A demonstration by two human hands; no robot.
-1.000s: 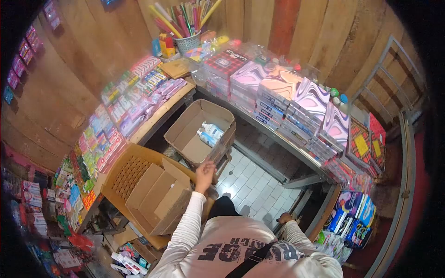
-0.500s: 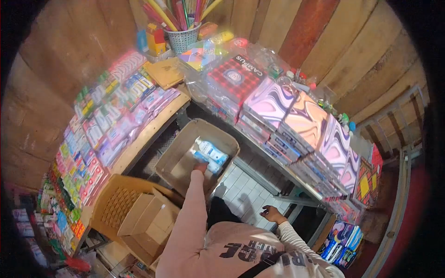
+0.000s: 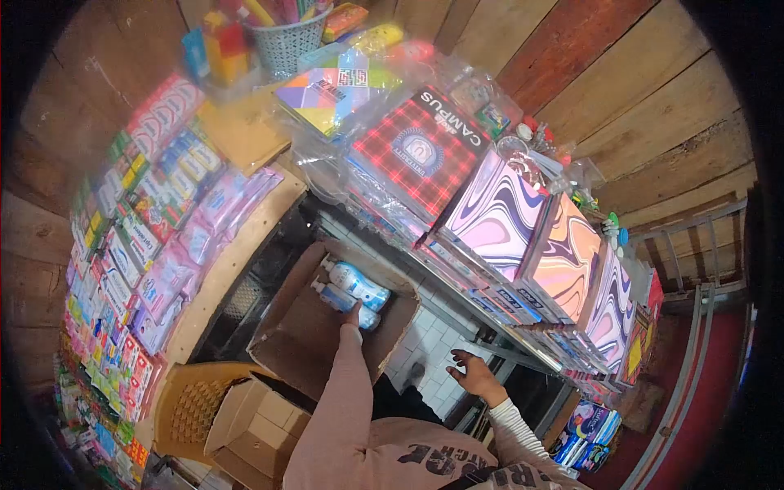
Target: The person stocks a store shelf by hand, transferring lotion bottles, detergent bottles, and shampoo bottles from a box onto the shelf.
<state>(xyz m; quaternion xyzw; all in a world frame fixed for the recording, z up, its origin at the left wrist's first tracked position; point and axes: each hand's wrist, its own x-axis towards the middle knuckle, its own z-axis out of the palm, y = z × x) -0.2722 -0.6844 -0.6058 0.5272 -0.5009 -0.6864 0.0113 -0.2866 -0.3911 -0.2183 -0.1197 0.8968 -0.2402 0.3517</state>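
Inside the brown cardboard box (image 3: 282,339), two white-and-blue pump bottles lie side by side on their sides. My left hand (image 3: 352,315) reaches into the box and is closed at the side of the nearer pump bottle (image 3: 343,300), thumb against it; the other fingers are mostly hidden. The farther pump bottle (image 3: 359,282) lies just beyond, apart from my hand. Outside the box, over the white tiled floor (image 3: 429,335), my right hand (image 3: 475,377) holds nothing, with its fingers apart and slightly curled.
A smaller open carton (image 3: 257,425) rests on a woven tan chair (image 3: 188,408) at lower left. Packed goods (image 3: 151,245) cover the left counter. Stacks of notebooks (image 3: 420,147) line the right counter edge. Packs (image 3: 588,433) fill a box at lower right.
My head view has shifted, so the counters and box look larger. My left hand stays at the nearer bottle. My right hand remains apart from everything, fingers still spread.
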